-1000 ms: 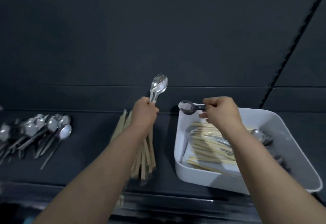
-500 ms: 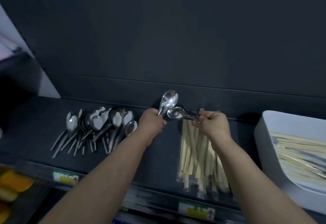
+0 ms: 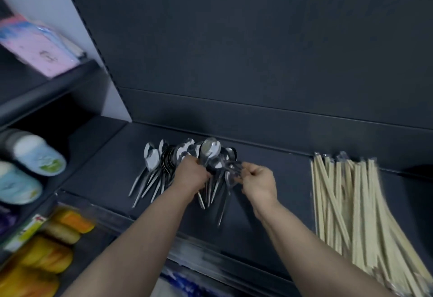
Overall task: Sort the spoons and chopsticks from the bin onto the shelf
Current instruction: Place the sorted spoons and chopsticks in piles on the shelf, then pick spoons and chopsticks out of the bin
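While my left hand grips one spoon by its handle, bowl up, right over the spoon pile, and my right hand just beside it pinches a second spoon, either could slip and clatter down crooked, knocking laid handles toward the shelf edge under my wrists. Blur smears the second spoon, my left hand hides part of the pile, the chopsticks well right of my right hand run off frame, and the bin is out of view.
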Available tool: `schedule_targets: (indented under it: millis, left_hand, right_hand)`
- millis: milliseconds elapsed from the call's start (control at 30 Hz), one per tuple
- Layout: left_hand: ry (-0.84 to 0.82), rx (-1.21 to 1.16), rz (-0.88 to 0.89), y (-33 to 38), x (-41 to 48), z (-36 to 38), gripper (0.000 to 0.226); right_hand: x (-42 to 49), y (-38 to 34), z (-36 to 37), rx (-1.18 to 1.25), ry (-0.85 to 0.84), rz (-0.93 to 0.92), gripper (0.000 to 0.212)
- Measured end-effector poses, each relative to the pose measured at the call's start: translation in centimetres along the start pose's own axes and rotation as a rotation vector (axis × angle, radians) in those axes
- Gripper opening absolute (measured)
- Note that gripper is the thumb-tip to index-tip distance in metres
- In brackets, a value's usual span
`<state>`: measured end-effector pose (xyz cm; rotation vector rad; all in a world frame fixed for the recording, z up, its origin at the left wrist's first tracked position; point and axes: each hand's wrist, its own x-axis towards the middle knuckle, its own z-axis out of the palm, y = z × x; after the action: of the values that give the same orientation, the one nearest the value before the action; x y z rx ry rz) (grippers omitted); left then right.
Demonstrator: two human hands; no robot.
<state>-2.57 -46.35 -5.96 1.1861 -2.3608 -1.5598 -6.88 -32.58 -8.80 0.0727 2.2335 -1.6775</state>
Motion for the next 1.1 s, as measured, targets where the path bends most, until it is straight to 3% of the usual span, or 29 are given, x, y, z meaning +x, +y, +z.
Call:
schedule_targets:
  millis: [100, 167, 300, 433, 633, 867, 1100]
  left_hand:
    - [0.003, 0.266, 0.1, -0.7, 0.4, -0.8, 0.011]
    - [0.035, 0.481, 0.164, -0.8, 0.2, -1.1, 0.013]
    - [0.13, 0.657, 0.228, -0.7, -0.2, -1.3, 0.025]
    - [0.118, 0.653, 0.394, 0.6, -1.0, 0.0, 0.025]
    - [-0.041, 0.553, 0.618, 5.1, -4.1, 6.6, 0.017]
    - [-0.218, 0.545, 0.825, 11.8, -11.4, 18.0, 0.017]
    - [-0.4, 0.505, 1.023, 17.0, -22.6, 31.0, 0.019]
  right_hand:
    - [-0.9, -0.7, 0.1, -0.461, -0.075, -0.114, 0.026]
    - [-1.5, -1.2, -0.1, -0.67, -0.116, -0.185, 0.024]
    - [-2.1, -1.8, -0.6, -0.865, -0.123, -0.335, 0.021]
    - [-2.6, -2.2, -3.4, -1.087, -0.04, -0.481, 0.024]
    - [-3.9, -1.2, -12.8, -1.24, 0.226, -0.45, 0.023]
    - [-6.8, 1.3, -27.3, -1.189, 0.502, -0.369, 0.018]
    - [-9.7, 6.2, -42.5, -1.165, 0.631, -0.252, 0.025]
